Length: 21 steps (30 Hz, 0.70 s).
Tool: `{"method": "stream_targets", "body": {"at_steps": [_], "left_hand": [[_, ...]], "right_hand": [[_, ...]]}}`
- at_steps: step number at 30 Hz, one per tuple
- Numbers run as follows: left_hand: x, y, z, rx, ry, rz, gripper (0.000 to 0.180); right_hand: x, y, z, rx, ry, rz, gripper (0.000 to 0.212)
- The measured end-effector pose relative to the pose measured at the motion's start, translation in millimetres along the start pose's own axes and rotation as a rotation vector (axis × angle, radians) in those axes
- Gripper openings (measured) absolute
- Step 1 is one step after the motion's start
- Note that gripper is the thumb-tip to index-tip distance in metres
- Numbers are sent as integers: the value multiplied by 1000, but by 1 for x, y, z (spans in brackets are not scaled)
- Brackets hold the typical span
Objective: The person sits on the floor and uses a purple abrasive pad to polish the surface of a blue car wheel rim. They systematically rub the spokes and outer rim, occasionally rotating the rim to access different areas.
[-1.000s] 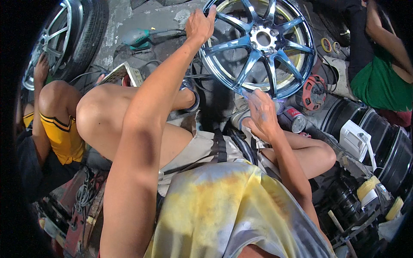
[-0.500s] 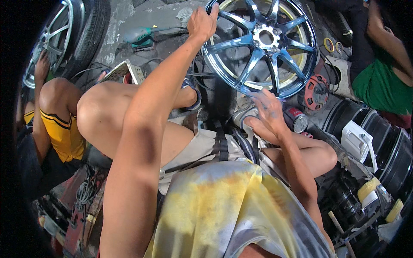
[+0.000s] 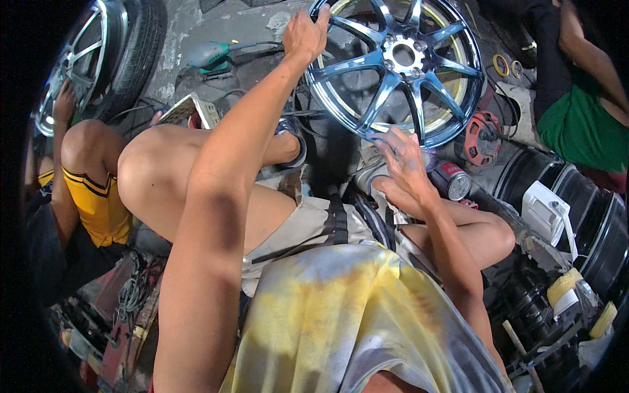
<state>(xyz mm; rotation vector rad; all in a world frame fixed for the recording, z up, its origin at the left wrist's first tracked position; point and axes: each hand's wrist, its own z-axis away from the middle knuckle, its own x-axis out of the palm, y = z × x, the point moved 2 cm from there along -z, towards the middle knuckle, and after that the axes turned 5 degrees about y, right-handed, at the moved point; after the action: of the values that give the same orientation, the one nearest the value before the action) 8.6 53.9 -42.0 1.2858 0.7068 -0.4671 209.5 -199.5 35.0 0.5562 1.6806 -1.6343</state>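
Observation:
A shiny chrome-blue wheel rim (image 3: 386, 85) with several spokes and a round centre hole stands tilted in front of me, at the top of the view. My left hand (image 3: 305, 38) is closed round its upper left edge, thumb toward the spokes. At the lower edge of the rim is my right hand (image 3: 405, 160), fingers bent and pressed together against the metal. Whatever may lie under those fingertips is too small and hidden to make out.
A green power tool (image 3: 211, 56) with a cord lies left of the rim. On the right are a red reel (image 3: 483, 137), a can (image 3: 451, 180), tape rings (image 3: 501, 65) and black rims (image 3: 593, 216). Another person's hand (image 3: 64, 101) touches a tyred wheel (image 3: 134, 59); someone in green (image 3: 583, 134) sits right.
My right hand has moved slightly up and left along the lower edge, its fingers more bent. The rim and my left hand have shifted a little to the left.

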Motion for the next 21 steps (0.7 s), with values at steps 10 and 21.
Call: {"method": "stream_targets", "body": {"at_steps": [10,21], "left_hand": [[-4,1,2,79,28,-49,73],[-5,3,-1,104,30,-75,72]], "right_hand": [[-9,9,-2,235,-82,-208,17],[-7,0,9,129,65,-13,13]]}}
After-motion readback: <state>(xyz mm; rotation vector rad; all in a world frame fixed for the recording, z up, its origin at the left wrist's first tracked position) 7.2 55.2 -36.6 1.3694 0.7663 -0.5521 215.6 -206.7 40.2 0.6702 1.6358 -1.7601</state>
